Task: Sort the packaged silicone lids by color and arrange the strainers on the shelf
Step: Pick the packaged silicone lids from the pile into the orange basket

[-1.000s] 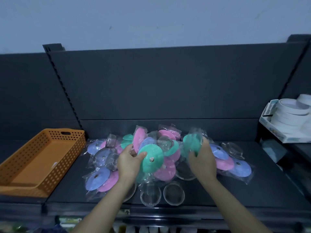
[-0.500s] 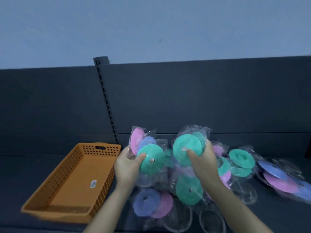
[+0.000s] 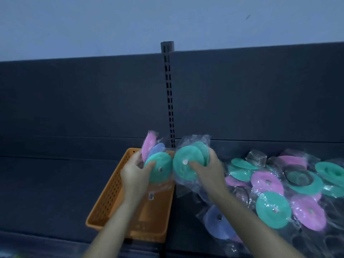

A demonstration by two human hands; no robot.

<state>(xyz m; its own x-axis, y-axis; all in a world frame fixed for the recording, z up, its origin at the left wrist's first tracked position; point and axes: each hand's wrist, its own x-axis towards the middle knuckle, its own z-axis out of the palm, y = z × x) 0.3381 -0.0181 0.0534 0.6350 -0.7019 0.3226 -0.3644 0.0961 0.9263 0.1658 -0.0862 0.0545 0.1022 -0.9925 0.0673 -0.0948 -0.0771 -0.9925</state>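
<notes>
Orange plastic gives the landmark: the basket [image 3: 108,194] sits on the dark shelf [image 3: 46,190]. In the head view, the left hand [image 3: 133,174] is held above the basket's far end, fingers curled round a clear packet of pink, blue and green lids [image 3: 160,167]. Just right of the basket, the right hand [image 3: 208,171] grips a packet of green lids [image 3: 186,165] by its face and edge. Further right of the basket lies the heap of packets [image 3: 275,192], with mesh strainers [image 3: 257,157] among them. The lids look light and floppy, the film slick. I'd take hold across the disc itself, not the loose bag edge, lest it slip.
</notes>
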